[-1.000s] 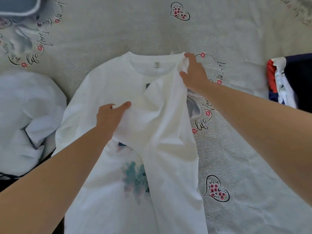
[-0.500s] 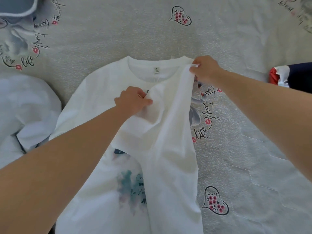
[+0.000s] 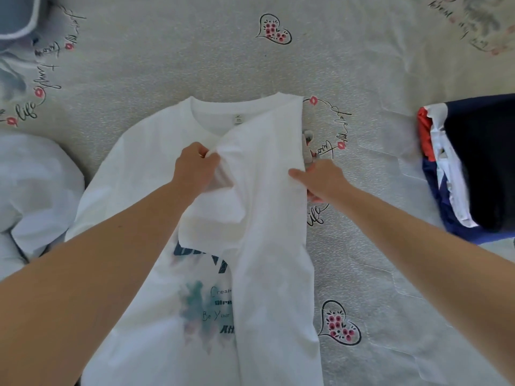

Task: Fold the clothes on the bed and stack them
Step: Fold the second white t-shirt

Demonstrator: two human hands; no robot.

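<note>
The right hand has slid down the shirt edge and pinches it; the left hand grips the sleeve — 1 side is folded in.

A single head-worn wide-angle camera looks steeply down, close above the white printed cotton T-shirt.

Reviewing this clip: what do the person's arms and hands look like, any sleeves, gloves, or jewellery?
Both forearms are bare as far as the frame shows: no sleeves, gloves or watch. The left hand seems to carry a small ring on one finger, though it is too small to be sure. The right hand shows no jewellery.
</note>
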